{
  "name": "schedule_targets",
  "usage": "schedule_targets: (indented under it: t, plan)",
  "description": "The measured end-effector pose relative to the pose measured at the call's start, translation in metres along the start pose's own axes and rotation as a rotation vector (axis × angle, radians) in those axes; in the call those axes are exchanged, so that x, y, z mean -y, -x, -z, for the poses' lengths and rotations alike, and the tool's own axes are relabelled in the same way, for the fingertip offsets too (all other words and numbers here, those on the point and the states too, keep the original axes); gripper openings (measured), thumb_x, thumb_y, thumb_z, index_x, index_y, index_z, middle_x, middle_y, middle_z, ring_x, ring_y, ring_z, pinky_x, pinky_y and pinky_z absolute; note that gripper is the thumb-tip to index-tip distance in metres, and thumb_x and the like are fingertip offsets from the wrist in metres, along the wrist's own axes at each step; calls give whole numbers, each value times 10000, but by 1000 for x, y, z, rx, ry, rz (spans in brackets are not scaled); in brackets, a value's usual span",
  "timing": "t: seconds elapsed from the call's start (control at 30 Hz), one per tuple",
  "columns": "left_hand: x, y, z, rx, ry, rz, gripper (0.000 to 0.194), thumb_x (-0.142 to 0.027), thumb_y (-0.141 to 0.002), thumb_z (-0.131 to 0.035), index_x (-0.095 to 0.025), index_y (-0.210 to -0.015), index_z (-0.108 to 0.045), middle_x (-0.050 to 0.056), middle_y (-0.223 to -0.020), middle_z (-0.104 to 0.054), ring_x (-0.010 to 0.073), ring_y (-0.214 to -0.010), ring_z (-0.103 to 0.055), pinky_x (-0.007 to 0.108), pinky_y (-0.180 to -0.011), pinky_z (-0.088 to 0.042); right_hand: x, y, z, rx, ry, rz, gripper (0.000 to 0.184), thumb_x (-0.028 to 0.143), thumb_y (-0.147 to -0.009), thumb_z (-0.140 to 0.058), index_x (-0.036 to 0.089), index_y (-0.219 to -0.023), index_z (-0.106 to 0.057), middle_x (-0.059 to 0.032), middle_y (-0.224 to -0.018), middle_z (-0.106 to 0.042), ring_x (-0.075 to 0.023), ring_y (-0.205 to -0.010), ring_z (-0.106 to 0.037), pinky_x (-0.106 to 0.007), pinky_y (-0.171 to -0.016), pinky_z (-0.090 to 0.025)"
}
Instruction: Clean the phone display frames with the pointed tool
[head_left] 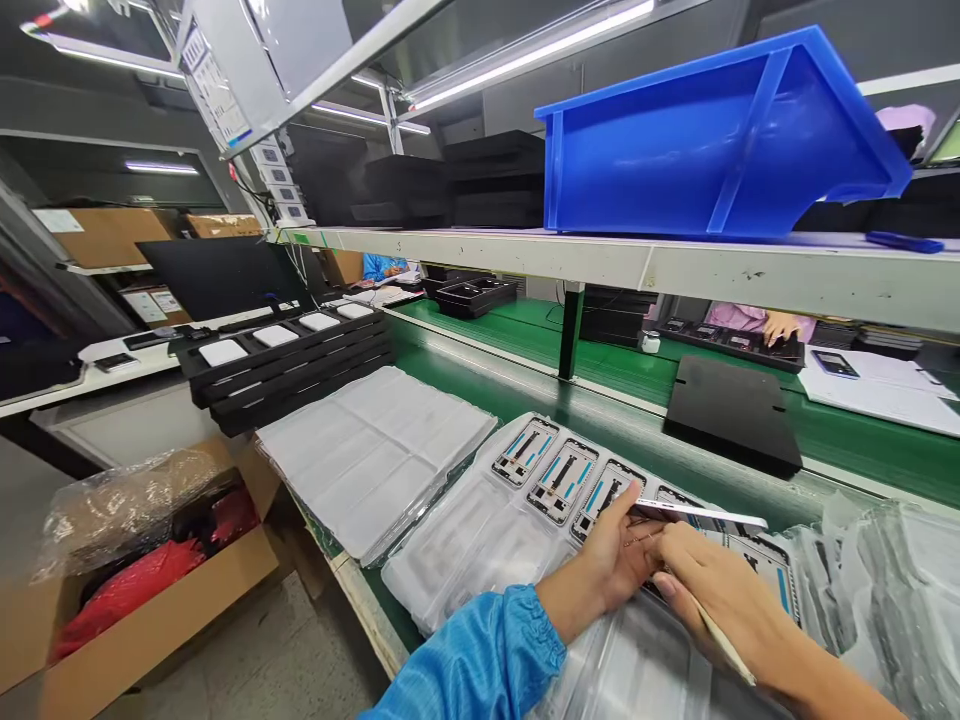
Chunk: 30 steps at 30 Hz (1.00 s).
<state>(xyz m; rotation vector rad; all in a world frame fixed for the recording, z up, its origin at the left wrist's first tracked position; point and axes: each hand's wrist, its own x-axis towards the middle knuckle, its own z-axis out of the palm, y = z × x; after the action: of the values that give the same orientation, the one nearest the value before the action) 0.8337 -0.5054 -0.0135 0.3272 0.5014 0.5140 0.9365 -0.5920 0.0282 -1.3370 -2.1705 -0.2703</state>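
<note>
My left hand (pixel 616 555) is closed on the edge of a thin phone part (pixel 709 513) with a white rim, held tilted above the tray. Against its underside, my right hand (pixel 724 582) has curled fingers and grips a slim pale stick-like tool (pixel 721 640) that points back toward me. The tool's tip is hidden by the fingers. Beneath both hands lies a clear plastic tray (pixel 480 535) with phone mid-frames (pixel 562 480) in its back row, black with blue strips. The front pockets show only plastic.
A stack of clear trays (pixel 375 450) is on the left, another stack (pixel 885 590) on the right. Behind stands a black foam block (pixel 731 412). A shelf (pixel 480 248) carrying a blue bin (pixel 675 150) crosses overhead. A co-worker's hand (pixel 782 327) shows beyond. An open carton (pixel 172 610) sits lower left.
</note>
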Motion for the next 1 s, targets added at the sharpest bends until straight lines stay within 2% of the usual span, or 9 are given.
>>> schedule_targets:
  t: [0.13,0.33,0.43,0.53,0.6,0.67,0.8,0.93,1.0]
  plan:
    - [0,-1,0,16,65,-4,437,-478,-851,-664,-51,-948,-670,152,-897,-707,174,-730,-654,246,-702,-491,4,-4,1,-84,-6,-183,383,357,-1036,-296,231,-742,-507,-1,-618,-584,-128,-510,-548,-237,-489,-388]
    - [2,-2,0,6,84,-33,376,-450,-854,-678,-74,-836,-670,87,-759,-680,138,-663,-624,221,-666,-481,-1,-7,8,16,-409,-659,460,654,-881,-490,236,-724,-605,20,-516,-581,-129,-404,-492,-250,-419,-386]
    - [3,-4,2,48,45,-28,405,-491,-840,-676,-86,-828,-670,85,-752,-678,146,-625,-605,245,-608,-460,-4,-8,9,87,-635,-782,481,677,-794,-589,208,-710,-651,-10,-571,-622,-146,-429,-525,-267,-435,-420]
    - [3,-5,4,87,1,-18,444,-548,-801,-687,-107,-768,-647,50,-642,-635,155,-536,-560,272,-532,-415,-7,-10,10,145,-745,-746,438,621,-813,-608,192,-813,-694,-46,-756,-699,-181,-632,-626,-274,-585,-502]
    - [3,-4,3,86,-6,-18,462,-573,-802,-670,-126,-704,-615,13,-547,-568,139,-471,-504,273,-504,-391,-7,-10,12,174,-782,-710,440,606,-869,-545,192,-841,-692,-45,-816,-706,-185,-726,-631,-270,-652,-509]
    - [1,-3,2,74,-10,-12,472,-584,-819,-643,-129,-700,-606,12,-543,-558,139,-463,-499,279,-507,-402,-7,-8,13,179,-787,-706,499,617,-922,-446,189,-776,-657,-34,-745,-672,-172,-688,-595,-266,-629,-486]
    - [0,0,-2,13,33,-7,451,-540,-818,-678,-91,-818,-634,84,-722,-642,163,-617,-611,272,-620,-478,-4,-5,14,136,-630,-722,611,648,-960,-302,203,-588,-493,-5,-565,-514,-141,-550,-458,-265,-530,-395]
    - [0,1,-3,-23,64,-6,405,-490,-845,-669,-87,-819,-636,84,-725,-647,158,-632,-618,262,-659,-497,1,-7,14,58,-490,-604,587,611,-983,-252,215,-602,-456,-13,-621,-520,-145,-574,-461,-272,-548,-402]
    - [1,0,-2,-18,54,-8,396,-476,-869,-638,-81,-842,-650,86,-738,-666,152,-617,-617,254,-634,-489,2,-7,12,96,-490,-556,534,562,-999,-254,222,-626,-427,-3,-616,-510,-143,-564,-457,-265,-540,-406]
